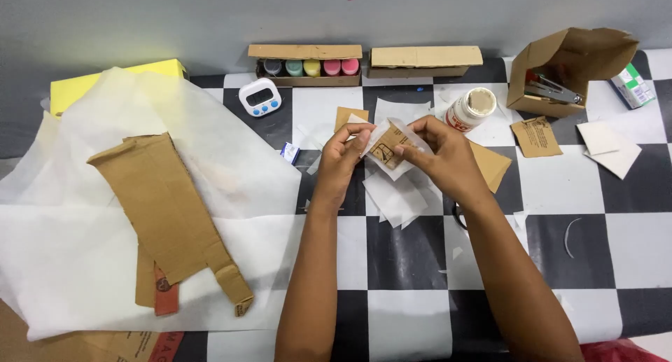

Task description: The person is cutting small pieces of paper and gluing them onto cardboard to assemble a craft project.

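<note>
Above the checkered tabletop (588, 194), the left hand (341, 159) and right hand (441, 155) each close a pinching grip on a small cardboard square (387, 150) wrapped in thin white paper. Behind stand a white glue bottle (469, 110), a white timer (260, 97) and a box of coloured paint pots (308, 65); a long cardboard strip (164, 208) lies on tissue at left.

I see a surface (406, 264) covered in black-and-white checkered sheeting, set flush against a plain grey wall (210, 19). Lighting is even and soft, with faint shadows along the wall.

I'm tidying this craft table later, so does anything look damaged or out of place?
The long cardboard strip on the white tissue sheet has ragged, torn edges. Paper scraps lie scattered under the hands, and the small open box sits tipped on its side.
</note>
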